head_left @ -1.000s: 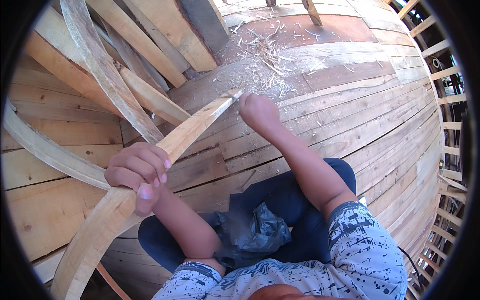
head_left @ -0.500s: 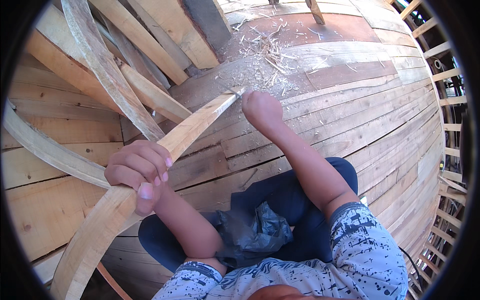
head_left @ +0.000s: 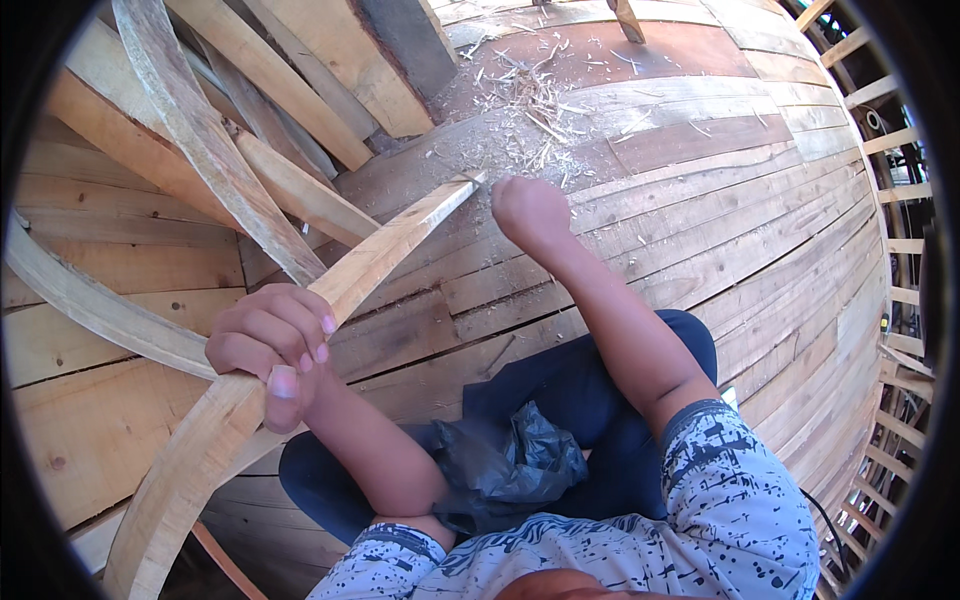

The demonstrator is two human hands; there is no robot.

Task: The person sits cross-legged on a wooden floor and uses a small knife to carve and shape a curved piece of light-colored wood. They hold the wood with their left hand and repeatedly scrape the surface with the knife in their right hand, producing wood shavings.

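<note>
Your L hand point(head_left: 275, 345) is gripping the curved timber point(head_left: 370, 262) approx. midway, fingers wrapping over its upper side, thumb hanging on the near side. Your R hand point(head_left: 532, 212) is curling into a closed fist just beside the timber's far tip, w/ a narrow gap showing between knuckles & wood; can't tell what, if anything, it's holding. A thin dark mark point(head_left: 466, 178) is showing at the tip, too small to ID. The timber is running diag. from bottom L, thru your L hand, up to that tip nr. ctr.; its far half is tapering w/ straight edges, the near half is bending down & out of view.

L side is crowding in: the pale curved rib point(head_left: 110, 310) is running up to your L hand, the rough-edged plank point(head_left: 205, 135) is slanting down to the timber just beyond it, & the straight batten point(head_left: 315, 200) is pointing at the timber's side. Tight room there. R side is giving more: the plank floor point(head_left: 690, 240) is spreading wide past your R hand, out to the slatted edge point(head_left: 905, 250). Wood shavings point(head_left: 540, 105) are lying beyond the tip. Close in, the dark plastic bag point(head_left: 510, 460) is sitting in your lap, & your R knee point(head_left: 697, 335) is showing just beside the forearm.
</note>
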